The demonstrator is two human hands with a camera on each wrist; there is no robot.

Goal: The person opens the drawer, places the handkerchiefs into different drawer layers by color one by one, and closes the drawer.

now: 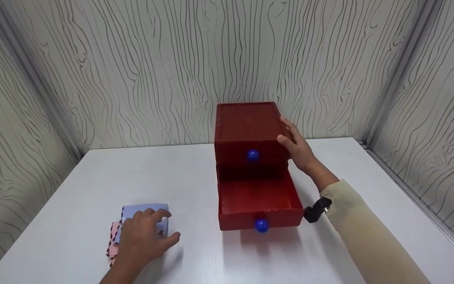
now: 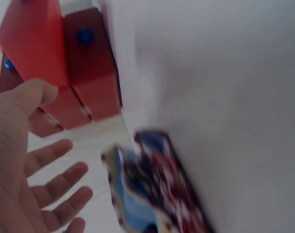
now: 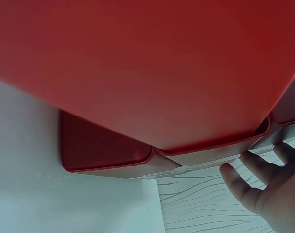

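Observation:
A red drawer cabinet [image 1: 250, 122] stands at the back of the table. Its top drawer, with a blue knob [image 1: 253, 155], is closed; the drawer [image 1: 239, 221] below is pulled out. My right hand [image 1: 300, 150] rests against the cabinet's right side, thumb at the upper edge, fingers fairly straight. At the front left, my left hand [image 1: 142, 238] hovers over folded cloths, its fingers spread and loosely bent, holding nothing. A light blue cloth [image 1: 144, 207] lies over a pink one [image 1: 113, 242], both with dark stitched edges. The left wrist view shows the cloths [image 2: 137, 204] blurred, apart from the fingers.
The white table [image 1: 187, 177] carries the cabinet and cloths. Wood-patterned panels [image 1: 164, 71] rise behind and at both sides. The pulled-out drawer's front juts toward me, with a second blue knob [image 1: 261, 225]. Another closed compartment [image 3: 106, 145] shows beneath it in the right wrist view.

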